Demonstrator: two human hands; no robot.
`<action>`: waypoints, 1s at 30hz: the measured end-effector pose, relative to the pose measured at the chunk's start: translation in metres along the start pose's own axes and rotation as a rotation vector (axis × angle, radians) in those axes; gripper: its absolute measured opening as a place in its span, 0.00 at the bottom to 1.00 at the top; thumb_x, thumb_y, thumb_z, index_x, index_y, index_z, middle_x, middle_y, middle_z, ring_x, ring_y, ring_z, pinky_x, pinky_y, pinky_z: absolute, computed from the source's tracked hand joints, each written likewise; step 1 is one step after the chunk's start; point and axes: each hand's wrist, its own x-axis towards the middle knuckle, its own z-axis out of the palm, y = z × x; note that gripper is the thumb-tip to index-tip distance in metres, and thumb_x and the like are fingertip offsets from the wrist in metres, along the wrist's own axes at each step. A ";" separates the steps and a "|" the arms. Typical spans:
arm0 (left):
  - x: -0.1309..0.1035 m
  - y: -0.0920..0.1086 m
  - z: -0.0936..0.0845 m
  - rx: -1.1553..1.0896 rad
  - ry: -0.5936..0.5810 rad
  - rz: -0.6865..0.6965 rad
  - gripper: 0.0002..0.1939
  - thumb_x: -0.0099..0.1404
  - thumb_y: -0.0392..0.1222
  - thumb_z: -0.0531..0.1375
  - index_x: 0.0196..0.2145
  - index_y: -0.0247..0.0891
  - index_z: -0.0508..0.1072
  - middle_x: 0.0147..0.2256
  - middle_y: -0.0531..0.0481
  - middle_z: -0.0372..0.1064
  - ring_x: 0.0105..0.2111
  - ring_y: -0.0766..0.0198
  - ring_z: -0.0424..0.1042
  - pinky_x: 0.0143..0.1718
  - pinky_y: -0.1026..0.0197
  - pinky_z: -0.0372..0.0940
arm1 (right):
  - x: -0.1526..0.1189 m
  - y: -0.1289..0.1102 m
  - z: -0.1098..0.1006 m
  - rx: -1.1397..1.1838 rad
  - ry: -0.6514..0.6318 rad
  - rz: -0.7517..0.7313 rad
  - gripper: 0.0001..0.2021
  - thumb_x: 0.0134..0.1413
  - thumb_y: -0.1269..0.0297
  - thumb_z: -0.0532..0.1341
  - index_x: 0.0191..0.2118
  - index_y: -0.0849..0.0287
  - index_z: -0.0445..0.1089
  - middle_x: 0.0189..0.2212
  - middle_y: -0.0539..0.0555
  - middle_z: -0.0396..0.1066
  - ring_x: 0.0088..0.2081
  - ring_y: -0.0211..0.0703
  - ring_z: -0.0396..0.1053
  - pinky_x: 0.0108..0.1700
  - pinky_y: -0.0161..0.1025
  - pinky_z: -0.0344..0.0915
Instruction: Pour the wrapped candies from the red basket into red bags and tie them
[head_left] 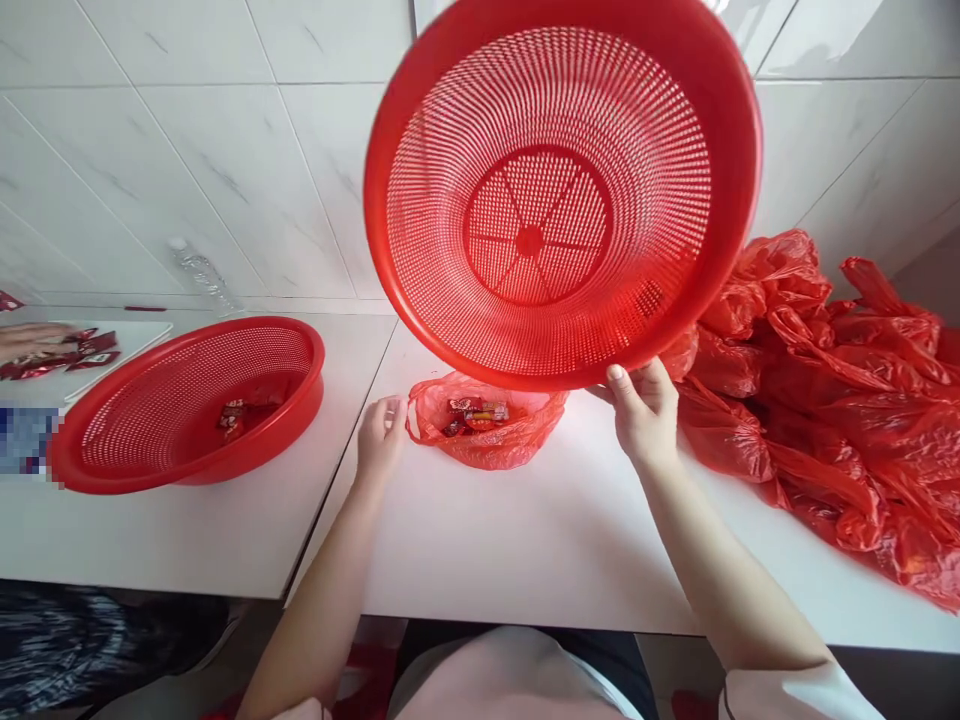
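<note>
My right hand grips the lower rim of a red plastic colander, thumb on the inner side. The colander is tipped up, its open side facing me, and no packets show inside it. Beneath, an open red plastic bag sits on the white table with several small wrapped snacks in it. My left hand is closed at the bag's left edge, fingers curled by its handle loop. The colander's rim hides part of the bag's far side.
On the left stands a second red colander with a few wrapped packets. Behind it is a clear plastic bottle. Another person's hand touches red packets on a white tray. Filled red bags are heaped at right.
</note>
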 end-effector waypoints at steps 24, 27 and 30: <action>-0.050 0.140 -0.159 1.654 0.460 0.686 0.05 0.65 0.43 0.53 0.37 0.42 0.66 0.28 0.49 0.66 0.33 0.51 0.67 0.33 0.54 0.51 | 0.033 -0.006 0.154 0.503 -0.403 0.781 0.06 0.61 0.74 0.56 0.36 0.61 0.69 0.39 0.55 0.77 0.39 0.39 0.76 0.44 0.38 0.77; -0.064 0.174 -0.150 1.594 0.482 0.794 0.06 0.67 0.45 0.51 0.33 0.44 0.65 0.25 0.50 0.61 0.32 0.51 0.66 0.34 0.53 0.52 | 0.025 0.000 0.182 0.579 -0.511 0.851 0.04 0.60 0.74 0.57 0.38 0.62 0.69 0.39 0.57 0.76 0.40 0.41 0.76 0.44 0.40 0.78; -0.072 0.193 -0.138 1.537 0.474 0.848 0.07 0.67 0.45 0.51 0.33 0.44 0.65 0.24 0.51 0.59 0.33 0.51 0.66 0.37 0.52 0.55 | 0.007 0.007 0.214 0.638 -0.598 0.969 0.04 0.59 0.71 0.59 0.39 0.63 0.69 0.39 0.58 0.75 0.41 0.43 0.76 0.46 0.41 0.77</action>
